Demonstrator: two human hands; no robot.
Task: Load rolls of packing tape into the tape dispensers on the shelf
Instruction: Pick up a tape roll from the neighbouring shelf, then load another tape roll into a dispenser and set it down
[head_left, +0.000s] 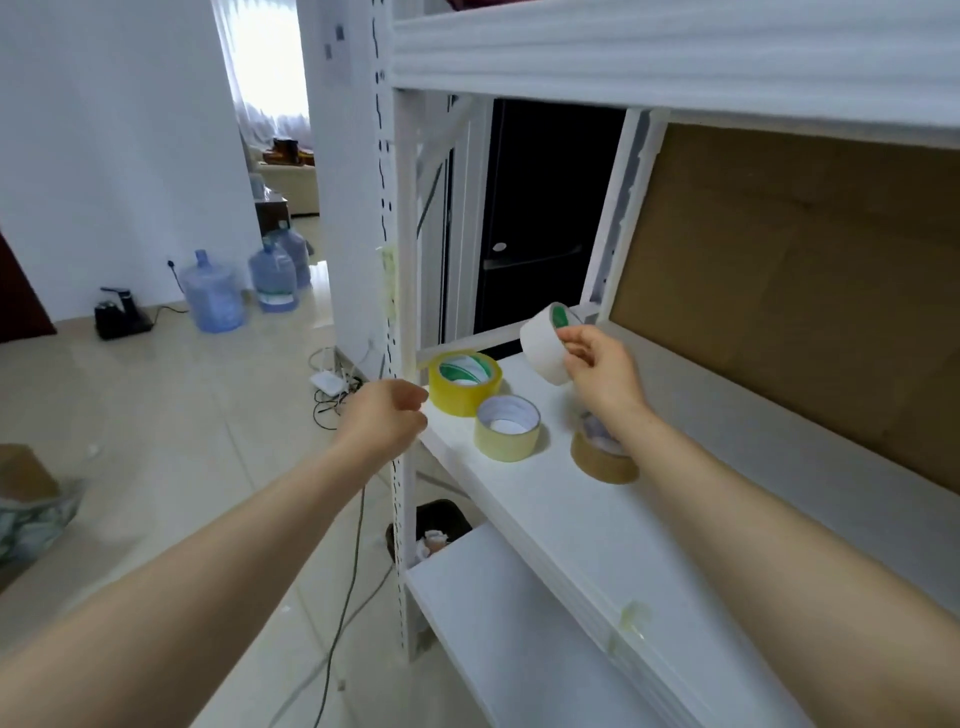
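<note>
The middle shelf runs away to the right from the white perforated upright at its left corner; its front edge is bare apart from a scrap of clear tape stuck on the lip; a cardboard back panel closes it in behind, and the upper shelf roofs it over, with plenty of height between. Three rolls sit flat near the left end: a yellow roll closest to the corner, a pale yellow roll just beside it and close to the front edge, and a brown roll further right, partly hidden behind the right wrist; the rest of the board to the right is open surface.

The right hand is raised above the shelf, forearm reaching in over the front edge; its fingers and thumb pinch a white roll, held tilted in the air, clear of the board and above the other rolls. The left hand hangs outside the rack, just in front of the upright at shelf height; it is blurred, its fingers loosely curled with nothing seen in them.

Beyond the rack, to the left, the tiled floor lies open; water bottles stand by the far wall, cables trail near the upright, and a dark bin sits under the shelf.
</note>
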